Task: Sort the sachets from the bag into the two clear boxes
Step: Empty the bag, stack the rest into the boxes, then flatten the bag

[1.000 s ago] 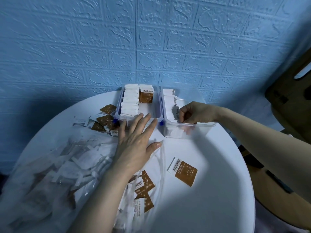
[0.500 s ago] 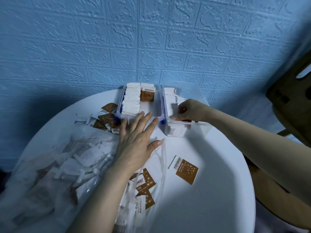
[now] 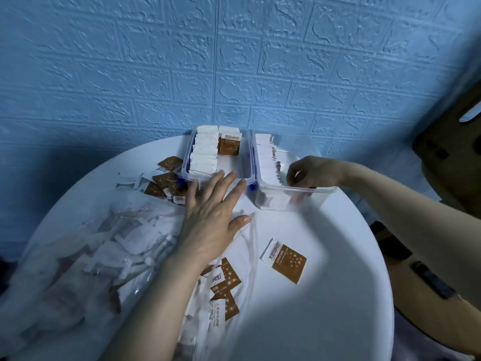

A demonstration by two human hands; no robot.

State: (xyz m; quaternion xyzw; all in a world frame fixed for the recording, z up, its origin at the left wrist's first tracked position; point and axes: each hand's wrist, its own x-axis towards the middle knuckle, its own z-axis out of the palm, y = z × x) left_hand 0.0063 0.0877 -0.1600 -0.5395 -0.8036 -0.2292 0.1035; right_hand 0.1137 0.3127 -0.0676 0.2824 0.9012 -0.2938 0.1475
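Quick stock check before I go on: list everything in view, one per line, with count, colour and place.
table: one, white, round, under everything.
left box: one, clear, far edge; white sachet row, one brown sachet upright.
right box: one, clear, beside it; white sachets in a row.
bag: one, clear, near left, many sachets inside.
loose brown sachet: one, alone, table centre.
brown sachet pile: several, left of the left box.
wall: blue, brick-patterned, behind.
left hand: flat, fingers straight, over the bag's mouth.
right hand: fingers curled inside the right box; contents of its grip unclear.
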